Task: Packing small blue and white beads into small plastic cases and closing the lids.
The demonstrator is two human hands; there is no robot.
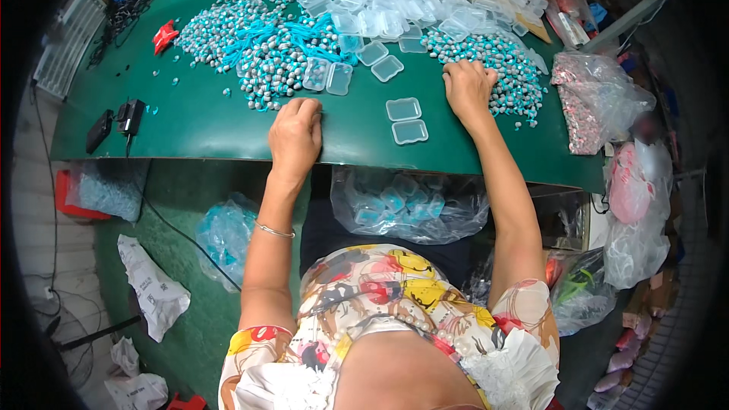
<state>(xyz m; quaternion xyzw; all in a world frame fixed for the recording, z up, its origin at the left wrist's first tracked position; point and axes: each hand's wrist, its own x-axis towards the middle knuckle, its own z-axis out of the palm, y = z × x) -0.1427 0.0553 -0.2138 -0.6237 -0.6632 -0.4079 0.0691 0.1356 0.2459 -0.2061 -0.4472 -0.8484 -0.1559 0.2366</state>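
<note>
My left hand (295,133) rests on the green table (213,125) with fingers curled under, just below a heap of grey and teal corded earplugs (254,42); whether it holds anything cannot be told. My right hand (468,87) lies palm down on the edge of a second earplug heap (501,61), fingers spread into the pieces. Between the hands lie two empty clear plastic cases (406,120). More clear cases (395,7) are piled at the back of the table, and a few lie beside the left heap.
A clear bag of filled cases (406,209) sits in my lap below the table edge. Bags of small parts (596,99) crowd the right side. A black device with a cable (125,118) and a red clip (163,36) lie at the table's left. Bags and paper litter the floor.
</note>
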